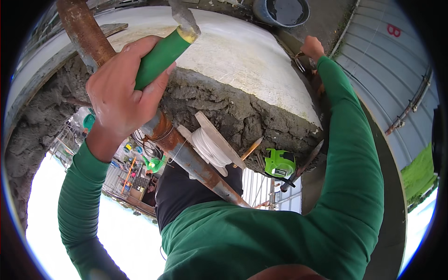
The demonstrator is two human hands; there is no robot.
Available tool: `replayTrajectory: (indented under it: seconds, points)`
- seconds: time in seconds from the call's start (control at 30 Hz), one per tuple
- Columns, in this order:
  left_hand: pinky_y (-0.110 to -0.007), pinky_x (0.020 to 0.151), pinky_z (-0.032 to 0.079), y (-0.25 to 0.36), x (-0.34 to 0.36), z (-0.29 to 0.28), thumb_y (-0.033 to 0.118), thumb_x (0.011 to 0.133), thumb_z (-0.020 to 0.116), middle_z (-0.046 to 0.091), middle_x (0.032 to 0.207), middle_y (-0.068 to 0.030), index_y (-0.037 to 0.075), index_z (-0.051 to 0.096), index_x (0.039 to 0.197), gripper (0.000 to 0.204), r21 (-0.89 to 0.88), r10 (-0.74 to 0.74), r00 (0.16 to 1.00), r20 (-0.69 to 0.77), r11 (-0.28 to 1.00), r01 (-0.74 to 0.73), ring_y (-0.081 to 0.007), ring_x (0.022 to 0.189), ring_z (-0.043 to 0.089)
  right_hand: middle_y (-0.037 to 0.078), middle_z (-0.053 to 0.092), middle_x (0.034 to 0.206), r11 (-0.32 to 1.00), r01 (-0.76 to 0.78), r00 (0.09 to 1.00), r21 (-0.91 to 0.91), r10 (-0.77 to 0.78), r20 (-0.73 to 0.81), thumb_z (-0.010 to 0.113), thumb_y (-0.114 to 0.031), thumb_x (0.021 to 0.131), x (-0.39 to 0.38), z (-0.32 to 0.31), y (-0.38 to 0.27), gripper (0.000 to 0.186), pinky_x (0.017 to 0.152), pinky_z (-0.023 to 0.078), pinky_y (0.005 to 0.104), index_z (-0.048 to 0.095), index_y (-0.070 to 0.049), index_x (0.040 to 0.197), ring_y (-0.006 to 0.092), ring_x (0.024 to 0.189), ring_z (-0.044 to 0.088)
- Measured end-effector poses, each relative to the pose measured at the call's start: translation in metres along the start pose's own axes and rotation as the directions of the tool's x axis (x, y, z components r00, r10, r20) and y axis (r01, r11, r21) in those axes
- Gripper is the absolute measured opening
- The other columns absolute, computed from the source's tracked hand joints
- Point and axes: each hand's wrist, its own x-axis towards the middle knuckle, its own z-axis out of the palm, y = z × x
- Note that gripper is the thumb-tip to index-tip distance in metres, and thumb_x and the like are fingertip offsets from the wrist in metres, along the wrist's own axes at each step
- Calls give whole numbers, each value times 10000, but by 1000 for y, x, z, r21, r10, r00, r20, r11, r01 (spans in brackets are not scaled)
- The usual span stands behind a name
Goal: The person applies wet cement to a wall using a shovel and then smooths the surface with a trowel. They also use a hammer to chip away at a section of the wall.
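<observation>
My left hand is wrapped around the thick green handle of a tool; its mortar-smeared grey metal end rises past the top edge, so its kind is hidden. The hand is raised in front of a rusty steel pipe. Past it lies a pale, smooth slab with rough grey mortar along its near edge. Far off to the right, my right arm is stretched out along the slab's end. My right hand is closed there beside a thin bent metal piece; what its fingers hold is too small to tell.
On the mortar edge near my body rest a spool of white string, a pencil, a green tape measure and a pointed metal bar. A bucket of dark liquid stands at the back. Corrugated panels line the right. Ground lies far below, lower left.
</observation>
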Motion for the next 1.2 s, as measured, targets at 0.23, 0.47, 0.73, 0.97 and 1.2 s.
replayTrajectory:
  seconds: [0.23,0.47,0.73,0.97,1.2]
  points:
    - [-304,697,566,-3,-1,0,66,834,825,737,942,-170,-9,686,1131,336,16,0,1000,31,1000,0,-252,770,736,258,719,1163,970,158,956,-184,-104,275,723,-283,801,35,31,-10,436,938,564,488,747,-27,1153,431,1089,699]
    - [-306,719,574,-2,1,-2,56,832,820,747,970,-158,-8,690,1143,343,40,11,999,38,999,-12,-255,799,747,214,721,1140,808,40,917,588,-263,300,624,-875,771,87,51,55,1023,920,539,391,671,5,1292,296,985,708]
    - [-313,722,579,-4,-3,-2,52,830,818,752,989,-155,4,697,1143,338,31,24,1000,3,999,-24,-257,804,748,205,716,1043,444,-409,887,797,-10,461,591,-845,826,53,30,72,1006,869,572,405,661,93,1181,267,879,690]
    - [-304,705,571,-7,-4,0,57,831,816,749,955,-135,27,702,1143,334,23,59,997,-48,998,-58,-256,778,743,154,700,868,698,-256,904,669,-72,421,641,-671,910,68,58,80,709,777,573,383,719,31,977,271,841,714]
    - [-307,687,569,-2,1,3,94,851,807,747,943,-107,65,706,1150,317,-14,74,994,-79,997,-75,-257,760,735,219,743,986,933,151,982,328,-180,61,642,-445,888,34,96,59,471,858,537,435,747,-18,1057,353,935,716]
